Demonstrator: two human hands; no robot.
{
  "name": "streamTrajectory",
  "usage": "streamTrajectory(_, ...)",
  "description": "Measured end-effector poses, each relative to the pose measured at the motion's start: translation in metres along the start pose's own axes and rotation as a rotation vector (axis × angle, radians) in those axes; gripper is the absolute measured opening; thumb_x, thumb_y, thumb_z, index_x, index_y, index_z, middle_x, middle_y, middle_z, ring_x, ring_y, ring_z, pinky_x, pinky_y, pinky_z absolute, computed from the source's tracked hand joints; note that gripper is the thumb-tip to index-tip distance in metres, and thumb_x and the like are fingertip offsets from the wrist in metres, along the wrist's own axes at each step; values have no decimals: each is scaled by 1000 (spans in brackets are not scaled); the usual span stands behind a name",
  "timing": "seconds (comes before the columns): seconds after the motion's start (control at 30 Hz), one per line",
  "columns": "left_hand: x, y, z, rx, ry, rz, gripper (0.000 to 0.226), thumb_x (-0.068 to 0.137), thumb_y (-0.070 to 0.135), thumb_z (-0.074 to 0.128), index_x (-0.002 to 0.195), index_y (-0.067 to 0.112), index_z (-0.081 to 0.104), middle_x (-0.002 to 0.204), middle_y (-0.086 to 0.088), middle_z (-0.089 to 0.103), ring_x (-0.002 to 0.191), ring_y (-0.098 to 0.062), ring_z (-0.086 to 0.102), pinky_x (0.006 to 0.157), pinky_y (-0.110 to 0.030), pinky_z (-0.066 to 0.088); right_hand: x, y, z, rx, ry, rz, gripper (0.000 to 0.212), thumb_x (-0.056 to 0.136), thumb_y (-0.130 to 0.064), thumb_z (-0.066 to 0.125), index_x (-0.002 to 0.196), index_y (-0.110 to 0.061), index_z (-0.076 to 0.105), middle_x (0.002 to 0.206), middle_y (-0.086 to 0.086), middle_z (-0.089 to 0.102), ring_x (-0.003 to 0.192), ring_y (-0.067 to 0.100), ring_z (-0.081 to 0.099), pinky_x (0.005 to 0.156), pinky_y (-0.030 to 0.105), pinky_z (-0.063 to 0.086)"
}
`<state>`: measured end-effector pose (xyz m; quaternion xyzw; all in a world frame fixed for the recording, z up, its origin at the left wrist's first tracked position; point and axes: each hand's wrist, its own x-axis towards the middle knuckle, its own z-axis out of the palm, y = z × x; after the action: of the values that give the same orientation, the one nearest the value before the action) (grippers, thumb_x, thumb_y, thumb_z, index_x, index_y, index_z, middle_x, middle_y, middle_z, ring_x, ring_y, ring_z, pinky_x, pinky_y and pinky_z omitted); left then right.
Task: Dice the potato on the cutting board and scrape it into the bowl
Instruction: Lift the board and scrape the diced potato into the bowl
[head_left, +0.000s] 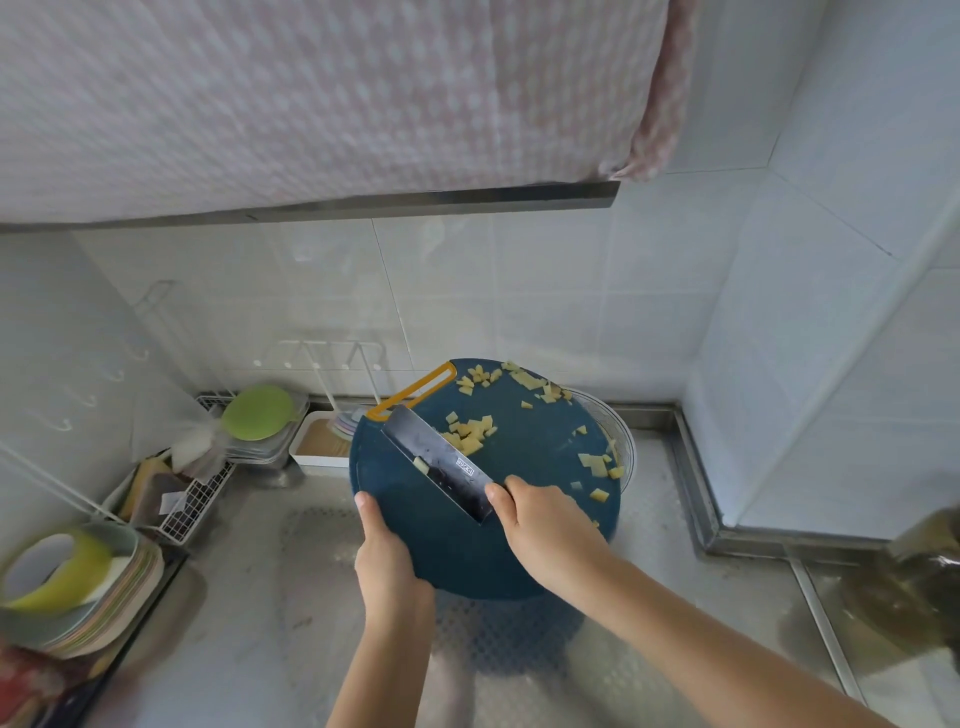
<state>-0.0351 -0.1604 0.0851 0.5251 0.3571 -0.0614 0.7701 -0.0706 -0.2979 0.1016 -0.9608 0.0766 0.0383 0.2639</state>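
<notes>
A round dark-blue cutting board (524, 457) with a yellow handle loop is lifted off the counter and tilted away from me. My left hand (387, 551) grips its near-left edge. My right hand (545, 525) holds a cleaver (439, 462), whose blade lies across the board behind a pile of diced potato (470, 434). More potato cubes are scattered near the board's far and right edges. A clear bowl (615, 431) shows only as a rim behind the board's right side.
The steel counter (260, 613) lies below the board. A white wire rack (192, 499) with a green lid and containers stands at the left. Stacked plates (88, 592) sit at the lower left, and a dark bottle (919, 577) at the right edge.
</notes>
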Motion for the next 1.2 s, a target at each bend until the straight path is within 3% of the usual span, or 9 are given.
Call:
streamTrajectory(0.1, -2, 2, -3, -11, -13, 15, 49, 89, 64, 47, 107, 19, 54, 88, 8, 63, 85, -18, 62, 84, -37, 50, 8, 4, -1, -21, 31, 27, 43, 107, -44, 20, 109, -17, 53, 90, 6, 63, 85, 27, 62, 66, 34, 39)
streamTrajectory(0.3, 1, 2, -16, 12, -13, 20, 65, 85, 69, 49, 126, 18, 54, 114, 3, 62, 104, -26, 61, 97, -44, 49, 29, 17, 4, -38, 60, 108, 45, 108, -41, 18, 112, -12, 53, 78, -1, 52, 71, 20, 55, 51, 26, 34)
streamTrajectory(0.47, 1, 6, -23, 33, -12, 32, 69, 86, 68, 47, 129, 15, 53, 115, 1, 61, 102, -26, 61, 96, -43, 49, 43, 18, 7, -10, 72, 183, 47, 107, -42, 18, 115, -11, 53, 90, 4, 61, 88, 25, 67, 74, 39, 55)
streamTrajectory(0.6, 0, 8, -27, 37, -22, 40, 66, 88, 66, 47, 128, 14, 54, 112, 1, 61, 103, -27, 60, 97, -44, 48, 50, 18, 11, -16, 101, 215, 48, 108, -40, 18, 119, -8, 52, 95, 7, 64, 88, 25, 65, 69, 34, 48)
streamTrajectory(0.7, -1, 9, -29, 48, -28, 53, 65, 88, 66, 45, 126, 15, 55, 113, 0, 62, 103, -27, 60, 96, -44, 49, 54, 18, 13, -23, 115, 276, 50, 109, -38, 17, 124, -6, 51, 110, 12, 67, 99, 28, 66, 76, 36, 50)
streamTrajectory(0.9, -3, 14, -29, 48, -22, 59, 65, 88, 67, 45, 126, 14, 55, 111, -1, 62, 99, -27, 61, 87, -40, 50, 67, 27, 11, 9, 99, 409, 48, 109, -34, 20, 127, -3, 53, 114, 15, 66, 103, 31, 66, 82, 37, 55)
streamTrajectory(1.03, -5, 18, -28, 39, -21, 44, 64, 89, 66, 45, 125, 15, 56, 113, -1, 63, 102, -28, 61, 91, -41, 50, 62, 38, 9, 78, 123, 370, 39, 107, -20, 24, 125, -2, 54, 120, 19, 60, 111, 36, 58, 82, 38, 42)
streamTrajectory(1.1, -3, 19, -30, 41, -15, 47, 64, 88, 67, 45, 124, 15, 57, 116, -2, 64, 104, -28, 61, 94, -44, 50, 63, 48, 10, 92, 130, 415, 39, 107, -21, 24, 123, -2, 55, 115, 18, 61, 108, 35, 59, 82, 38, 43)
streamTrajectory(1.2, 1, 24, -33, 49, -8, 67, 62, 88, 67, 45, 120, 15, 57, 112, -2, 64, 102, -29, 62, 95, -46, 50, 61, 63, 11, 182, 136, 571, 48, 109, -33, 23, 114, -4, 60, 92, 9, 58, 89, 27, 60, 81, 37, 49)
